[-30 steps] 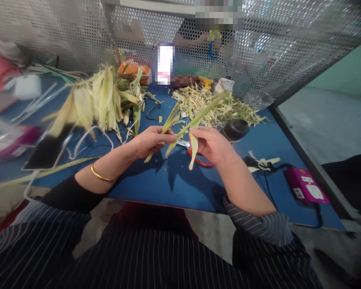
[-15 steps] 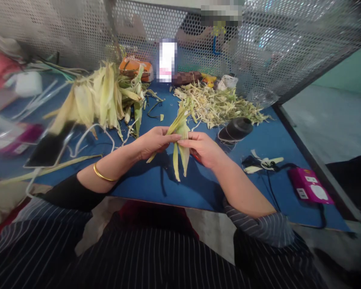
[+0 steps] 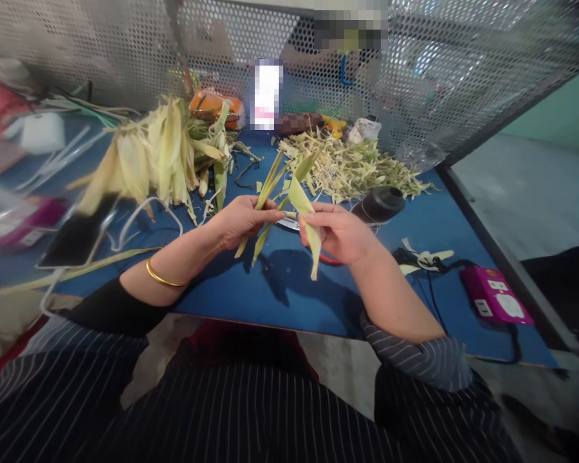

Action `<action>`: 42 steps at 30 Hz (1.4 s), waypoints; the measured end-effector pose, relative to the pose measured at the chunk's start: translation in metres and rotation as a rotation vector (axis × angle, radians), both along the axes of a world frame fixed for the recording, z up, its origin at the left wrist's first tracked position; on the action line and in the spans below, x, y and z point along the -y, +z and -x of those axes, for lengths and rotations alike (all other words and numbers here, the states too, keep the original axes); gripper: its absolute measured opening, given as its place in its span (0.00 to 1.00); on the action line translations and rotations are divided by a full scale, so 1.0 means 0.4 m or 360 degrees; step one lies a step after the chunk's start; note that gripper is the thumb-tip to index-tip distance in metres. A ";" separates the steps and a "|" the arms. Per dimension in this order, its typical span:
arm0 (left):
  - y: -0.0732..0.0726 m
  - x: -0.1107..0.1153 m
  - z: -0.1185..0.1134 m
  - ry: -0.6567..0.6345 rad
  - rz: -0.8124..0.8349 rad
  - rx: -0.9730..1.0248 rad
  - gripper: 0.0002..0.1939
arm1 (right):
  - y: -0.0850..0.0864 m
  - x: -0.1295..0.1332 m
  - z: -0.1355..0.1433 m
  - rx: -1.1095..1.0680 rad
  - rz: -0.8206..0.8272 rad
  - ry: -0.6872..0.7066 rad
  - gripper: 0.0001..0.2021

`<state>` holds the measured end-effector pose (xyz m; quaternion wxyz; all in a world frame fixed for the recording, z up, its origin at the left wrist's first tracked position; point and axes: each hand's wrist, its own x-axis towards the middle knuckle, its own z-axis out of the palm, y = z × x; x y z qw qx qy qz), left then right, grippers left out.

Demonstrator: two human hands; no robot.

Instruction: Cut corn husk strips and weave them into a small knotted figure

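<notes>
Between thumb and fingers, my left hand (image 3: 245,222) pinches several narrow pale-green corn husk strips (image 3: 269,186). A wider corn husk piece (image 3: 300,196) is in my right hand (image 3: 340,233), its pointed lower end hanging below the fingers. Also in that hand are scissors (image 3: 288,224); silvery metal points toward the left fingertips, and a red handle shows under the palm. Most of the scissors is hidden by the fingers. Both hands are held over the blue table (image 3: 251,292), close together but apart.
Whole dried husks (image 3: 145,154) are heaped at left, cut husk scraps (image 3: 352,164) at back right. A black thread spool (image 3: 380,204) lies beyond my right hand. A dark phone (image 3: 80,238), white cable and magenta power block (image 3: 496,296) lie around. A perforated metal screen (image 3: 289,38) closes the back.
My hands have drawn slightly apart. The wide husk piece has separated from the narrow strips and moved right with my right hand. The scissors' metal now shows between the hands.
</notes>
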<state>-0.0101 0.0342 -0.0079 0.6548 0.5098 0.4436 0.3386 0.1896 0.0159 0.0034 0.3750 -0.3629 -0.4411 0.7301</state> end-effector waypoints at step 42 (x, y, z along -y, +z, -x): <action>0.013 -0.009 0.010 0.0163 0.0012 0.0093 0.09 | 0.062 -0.056 -0.152 0.0056 -0.0825 -0.1334 0.08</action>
